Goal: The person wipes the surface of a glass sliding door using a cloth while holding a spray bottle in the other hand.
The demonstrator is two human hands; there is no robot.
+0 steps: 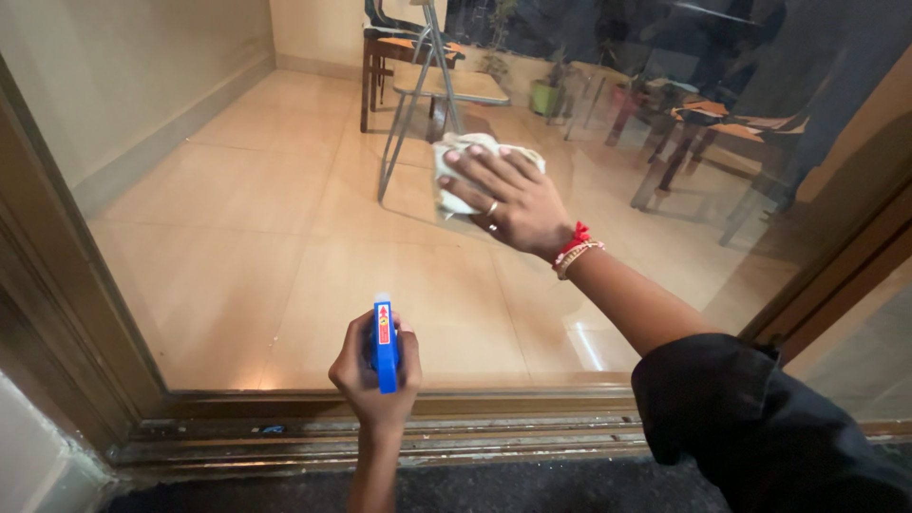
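A blue spray bottle (384, 346) is gripped upright in the left hand (374, 372), nozzle toward the glass pane (237, 237); a white cloth (458, 176) is pressed flat under the right hand (508, 197).

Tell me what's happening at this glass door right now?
A person faces a glass door. The right hand presses a white cloth flat against the pane. The left hand grips a blue spray bottle lower down, above the metal door track. Behind the glass are a tiled floor and a folding chair.
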